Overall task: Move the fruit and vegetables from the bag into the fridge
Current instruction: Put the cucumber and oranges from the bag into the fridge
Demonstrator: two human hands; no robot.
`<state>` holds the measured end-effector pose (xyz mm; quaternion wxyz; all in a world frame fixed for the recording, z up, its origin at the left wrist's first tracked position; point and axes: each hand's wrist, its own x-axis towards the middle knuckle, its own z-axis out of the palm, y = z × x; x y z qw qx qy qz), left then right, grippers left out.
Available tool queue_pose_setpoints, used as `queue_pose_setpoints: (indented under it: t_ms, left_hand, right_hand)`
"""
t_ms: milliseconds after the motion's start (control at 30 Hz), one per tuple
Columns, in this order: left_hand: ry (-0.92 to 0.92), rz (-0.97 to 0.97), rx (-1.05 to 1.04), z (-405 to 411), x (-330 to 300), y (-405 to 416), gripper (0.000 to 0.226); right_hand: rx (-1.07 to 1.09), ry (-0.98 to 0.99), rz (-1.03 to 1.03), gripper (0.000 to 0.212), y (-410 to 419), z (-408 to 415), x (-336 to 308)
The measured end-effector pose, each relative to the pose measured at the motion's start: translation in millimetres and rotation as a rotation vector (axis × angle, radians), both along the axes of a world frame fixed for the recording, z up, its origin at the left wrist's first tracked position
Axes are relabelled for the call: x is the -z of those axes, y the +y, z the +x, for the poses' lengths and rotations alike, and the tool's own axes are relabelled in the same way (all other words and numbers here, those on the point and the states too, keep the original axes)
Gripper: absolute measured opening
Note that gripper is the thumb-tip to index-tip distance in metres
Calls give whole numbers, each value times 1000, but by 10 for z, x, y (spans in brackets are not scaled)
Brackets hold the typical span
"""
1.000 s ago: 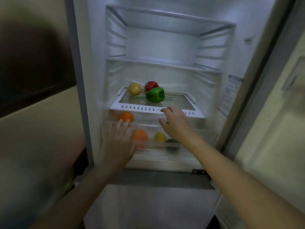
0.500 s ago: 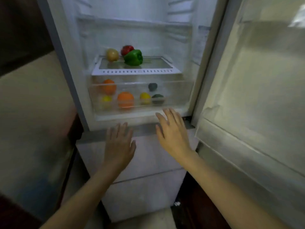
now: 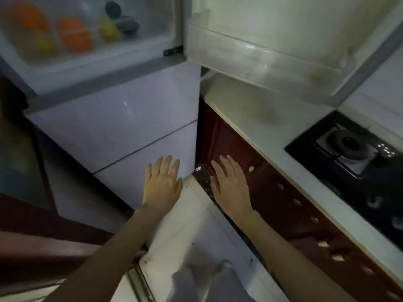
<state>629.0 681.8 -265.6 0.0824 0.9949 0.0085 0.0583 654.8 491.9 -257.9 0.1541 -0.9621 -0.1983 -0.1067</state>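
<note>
Left hand (image 3: pixel 162 185): fingers spread, empty.
Right hand (image 3: pixel 231 185): flat, empty.
Oranges (image 3: pixel 75 32): in crisper drawer (image 3: pixel 91 55), well above both hands.
Handling: likely firm, rollable; cup from below.
Bag: unseen.

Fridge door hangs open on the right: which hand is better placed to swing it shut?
Right hand, probably: it is empty, open, and nearer the fridge door. The left hand sits before the lower drawers.

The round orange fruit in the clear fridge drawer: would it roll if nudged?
Probably: the round orange fruit looks ball-shaped, so it should roll. The clear plastic drawer walls would likely stop it. It looks firm, though the picture is blurred.
</note>
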Motion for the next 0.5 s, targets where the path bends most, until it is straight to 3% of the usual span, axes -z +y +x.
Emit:
queue_pose_setpoints:
  t_ms: [233,500]
  left_hand:
    - [36,-25,322,-243,201,-1157,51]
    - [88,-40,707,-841,310,-3190,47]
  right_hand:
    - [342,92,8,40,-1187,-886,250]
    - [790,121,3,42,-2899,-2232,325]
